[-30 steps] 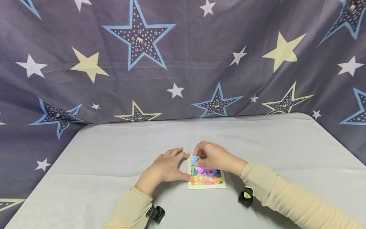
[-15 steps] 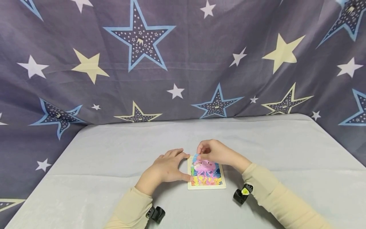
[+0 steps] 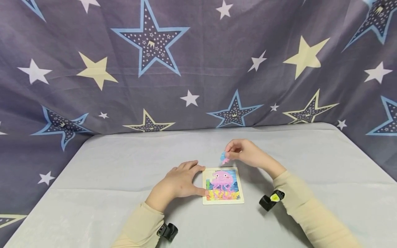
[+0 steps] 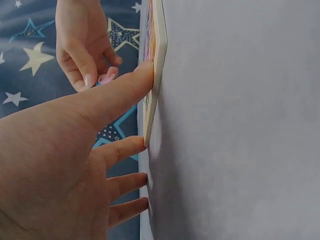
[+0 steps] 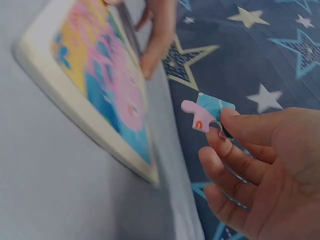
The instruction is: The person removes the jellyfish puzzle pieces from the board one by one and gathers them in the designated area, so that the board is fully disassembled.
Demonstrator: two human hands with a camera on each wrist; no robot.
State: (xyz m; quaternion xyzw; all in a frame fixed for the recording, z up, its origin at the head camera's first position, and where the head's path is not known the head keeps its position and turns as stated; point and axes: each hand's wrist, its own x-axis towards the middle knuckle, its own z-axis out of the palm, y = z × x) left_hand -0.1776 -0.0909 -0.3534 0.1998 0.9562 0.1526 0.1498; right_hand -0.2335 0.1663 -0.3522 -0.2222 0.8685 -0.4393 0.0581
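We find the puzzle piece (image 5: 205, 112) in the right hand (image 3: 248, 153), pinched between thumb and index finger, held up off the table just beyond the far edge of the puzzle tray and apart from it. In the right wrist view the piece reads as light blue along one part and pink along the other, with a rounded knob at one end and a small red mark on the pink. The right hand's remaining fingers are loosely bent behind the pinch. The puzzle tray (image 3: 224, 202) lies flat, its cream rim framing a printed picture: a pink creature (image 3: 224, 177) with eyes and long tentacles, deep blue to its right, green at its left and yellow along the near side. At the tray's far left corner we note its pale floor (image 3: 212, 174) showing beside the creature's head. The left hand (image 3: 176, 182) is spread wide at the tray's left side, thumb on the rim and index fingertip touching the far left corner; the other fingers extend past that corner. Under everything we record a pale grey cloth (image 3: 124, 155) with light creases. Beige sleeves (image 3: 313, 210) cover both forearms, each carrying a black wrist camera (image 3: 168, 232); the right one bears a yellow-green patch. Behind the table hangs a dark purple-grey curtain (image 3: 201, 65) printed with white, yellow and blue-edged stars.
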